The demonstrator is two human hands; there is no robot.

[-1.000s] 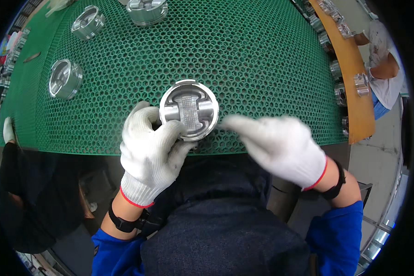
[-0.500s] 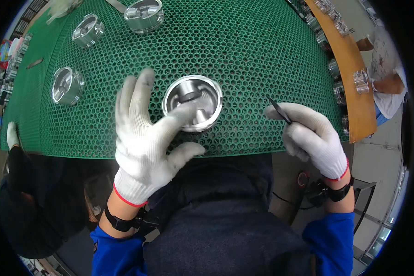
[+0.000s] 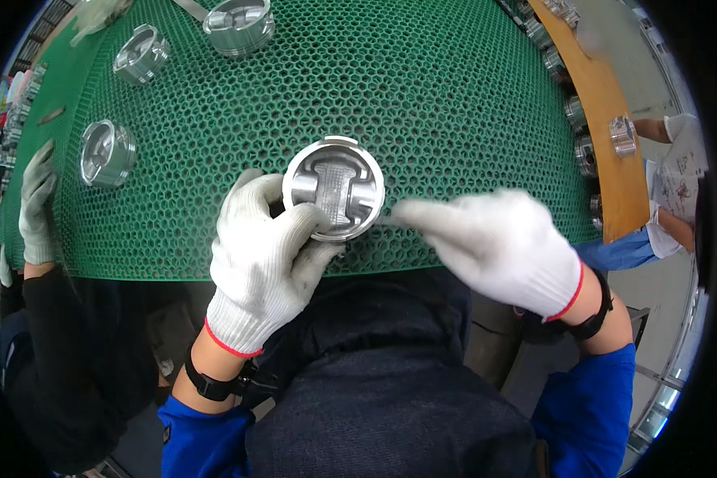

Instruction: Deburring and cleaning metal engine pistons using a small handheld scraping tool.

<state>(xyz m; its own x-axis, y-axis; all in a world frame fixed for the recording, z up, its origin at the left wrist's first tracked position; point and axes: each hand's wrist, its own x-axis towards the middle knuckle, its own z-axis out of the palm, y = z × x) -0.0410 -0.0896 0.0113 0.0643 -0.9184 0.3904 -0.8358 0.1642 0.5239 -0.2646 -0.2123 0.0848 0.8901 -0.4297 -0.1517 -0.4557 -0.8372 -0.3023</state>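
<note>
A shiny metal piston (image 3: pixel 332 190) sits on the green honeycomb mat (image 3: pixel 462 103) in front of me, its hollow underside turned up. My left hand (image 3: pixel 259 243), in a white knit glove, grips its left side, thumb on the near rim and fingers around the outside. My right hand (image 3: pixel 498 247), gloved too and smeared by motion, reaches to the piston's right rim. Its fingers are closed on a thin dark pointed tool, now mostly hidden and blurred at the fingertips. What the tool's tip touches cannot be made out.
More pistons stand on the mat: one at left (image 3: pixel 108 154), one farther back (image 3: pixel 142 54) and one at the far edge (image 3: pixel 239 27). A co-worker's gloved hand (image 3: pixel 38 203) is at the left. A wooden board (image 3: pixel 609 171) with pistons runs along the right, another person beyond.
My left hand has closed on the piston, which has turned. My right hand has swung left with the tool to the piston's rim. At left, a co-worker's gloved hand has risen over the mat.
</note>
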